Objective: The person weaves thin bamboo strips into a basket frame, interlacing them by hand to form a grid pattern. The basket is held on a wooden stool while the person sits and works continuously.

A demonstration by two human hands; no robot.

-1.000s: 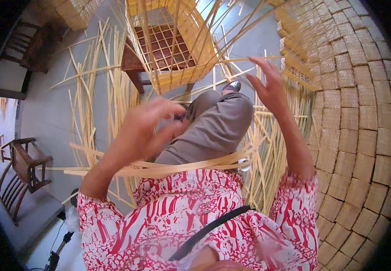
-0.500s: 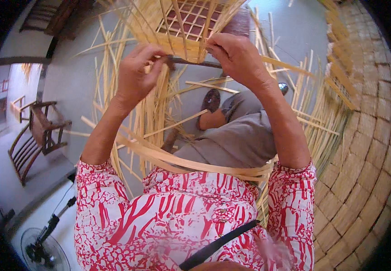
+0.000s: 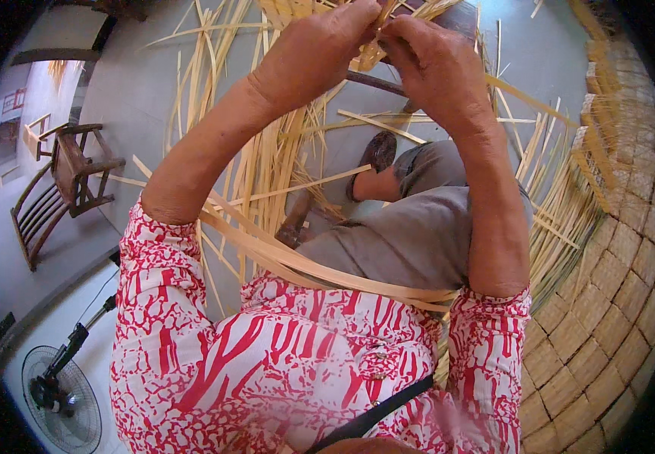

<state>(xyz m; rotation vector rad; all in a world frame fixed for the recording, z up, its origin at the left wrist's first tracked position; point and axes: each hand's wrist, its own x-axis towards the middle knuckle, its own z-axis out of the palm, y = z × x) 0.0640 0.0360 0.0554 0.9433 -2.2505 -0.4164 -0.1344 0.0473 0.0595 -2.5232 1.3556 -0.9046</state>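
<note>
At the top edge of the view is a pale woven bamboo basket, mostly cut off by the frame and covered by my hands. My left hand reaches in from the left, its fingers closed at the woven edge. Close beside it, my right hand is bent over with thumb and fingers pinched together. Between the two sets of fingertips a narrow bamboo strip shows, and both hands appear to grip it. Several long, pale strips lie curved across my lap.
Loose bamboo strips litter the floor ahead of me. More strips are heaped at the right, beside rows of woven pieces. A wooden chair and a black fan stand at the left. A dark wooden bar runs below the basket.
Both hands have come together and moved toward the top edge; the left went right and up. The basket has shifted up, mostly out of view, as the whole view tilted slightly.
</note>
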